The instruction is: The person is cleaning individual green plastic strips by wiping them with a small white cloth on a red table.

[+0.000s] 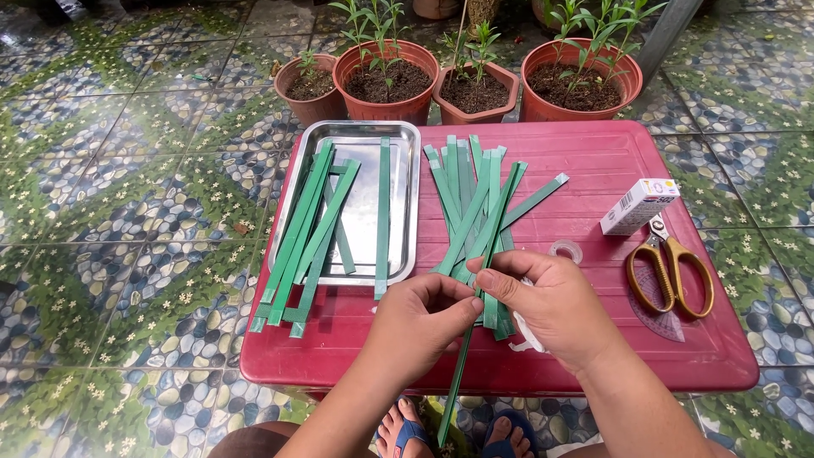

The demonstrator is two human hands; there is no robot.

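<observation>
Both the left hand and right hand pinch one long green leaf strip with closed fingers, holding it taut above the red counter, beside the loose strip pile.

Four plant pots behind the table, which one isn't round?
The third pot from the left: its rim is angular, squarish, and it stands between the two big round pots. The small leftmost pot is round too.

Both hands, left and right, pinch together, fingertips meeting.
</observation>
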